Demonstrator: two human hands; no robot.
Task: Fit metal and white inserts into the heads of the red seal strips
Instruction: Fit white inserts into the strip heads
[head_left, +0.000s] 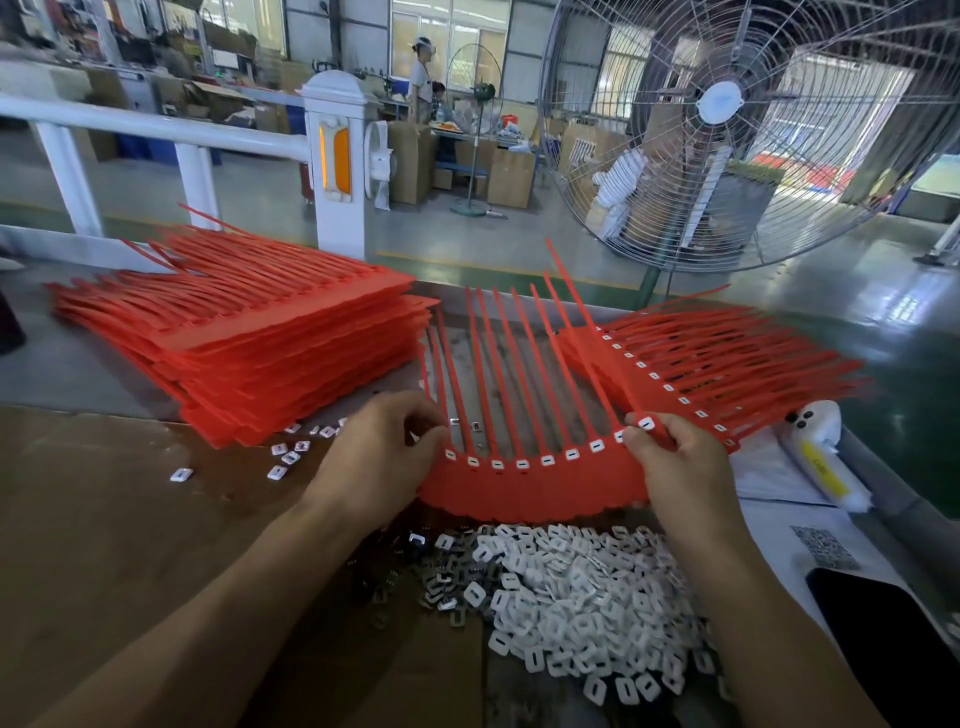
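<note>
A sheet of joined red seal strips (535, 483) lies in front of me, tails fanning away, with white inserts showing in its row of heads. My left hand (379, 457) pinches the sheet's left end. My right hand (675, 462) grips its right end, thumb by a head with a white insert. A pile of white inserts (582, 587) lies just below the sheet, with small metal inserts (415, 566) at its left edge.
A tall stack of red strip sheets (249, 332) sits at the left, a fitted stack (727, 364) at the right. Loose inserts (291, 457) lie by the left stack. A white tool (821, 452) and a dark phone (883, 639) lie right. A large fan (727, 114) stands beyond.
</note>
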